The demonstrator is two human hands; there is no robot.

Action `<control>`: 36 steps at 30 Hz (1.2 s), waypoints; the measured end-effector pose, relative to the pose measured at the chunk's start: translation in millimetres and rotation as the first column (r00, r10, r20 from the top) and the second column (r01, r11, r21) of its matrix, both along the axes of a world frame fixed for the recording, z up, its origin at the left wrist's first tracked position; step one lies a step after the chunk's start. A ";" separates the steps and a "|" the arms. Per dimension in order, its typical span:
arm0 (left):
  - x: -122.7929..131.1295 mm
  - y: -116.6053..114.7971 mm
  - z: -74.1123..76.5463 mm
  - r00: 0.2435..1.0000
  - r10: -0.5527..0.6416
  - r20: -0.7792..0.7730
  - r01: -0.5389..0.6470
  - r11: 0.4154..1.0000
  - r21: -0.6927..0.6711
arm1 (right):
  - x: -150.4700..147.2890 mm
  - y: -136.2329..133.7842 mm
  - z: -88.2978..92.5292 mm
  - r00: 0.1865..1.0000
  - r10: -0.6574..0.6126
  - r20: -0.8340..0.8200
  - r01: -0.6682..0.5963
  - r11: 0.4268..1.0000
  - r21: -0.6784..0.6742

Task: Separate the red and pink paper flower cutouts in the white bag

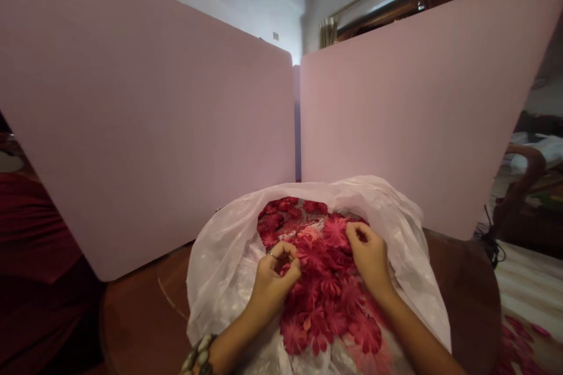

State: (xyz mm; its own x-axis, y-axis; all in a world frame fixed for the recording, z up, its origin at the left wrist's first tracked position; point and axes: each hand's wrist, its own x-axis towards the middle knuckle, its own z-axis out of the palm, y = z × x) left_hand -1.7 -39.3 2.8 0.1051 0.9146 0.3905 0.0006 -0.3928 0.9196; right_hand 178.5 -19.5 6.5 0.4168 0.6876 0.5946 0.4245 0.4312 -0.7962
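Observation:
A white plastic bag (220, 281) lies open, its rim gathered around a heap of dark red paper flowers (329, 299). Both hands are over the heap. My left hand (272, 287) wears a ring, its fingers curled toward the thumb just above the flowers; whether they pinch anything is hidden. My right hand (368, 254) rests at the heap's right edge with curled fingers, touching the flowers or nearly so. A beaded bracelet (199, 354) circles my left wrist.
The bag sits on a round brown wooden table (141, 310). Two tall pink boards (149, 117) stand behind it. Loose red petals (514, 345) lie on a striped floor covering at lower right. Dark red cloth (30, 257) fills the left side.

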 end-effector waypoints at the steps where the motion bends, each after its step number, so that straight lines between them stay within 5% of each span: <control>1: -1.4 0.6 0.2 1.000 0.004 -0.002 -0.004 1.000 0.013 | 3.3 1.7 0.2 1.000 -0.014 -0.008 0.014 1.000 -0.001; 8: -7.0 3.9 0.0 0.995 -0.013 0.098 -0.003 0.988 0.153 | -4.4 -4.2 -1.4 0.975 0.053 0.214 -0.079 0.990 0.116; 17: -0.8 -1.0 2.6 0.987 -0.159 0.017 0.159 0.987 -0.015 | -28.9 -19.5 -9.8 0.825 0.060 0.563 -0.271 0.914 0.300; 26: -3.7 4.1 3.3 0.992 -0.127 0.006 0.128 0.991 -0.032 | -30.2 -25.5 -3.9 0.790 0.340 0.510 -0.507 0.831 0.230; 36: -2.6 1.8 4.0 0.992 -0.125 0.029 0.126 0.991 -0.041 | -30.2 -27.4 -1.1 0.787 0.382 0.485 -0.530 0.821 0.213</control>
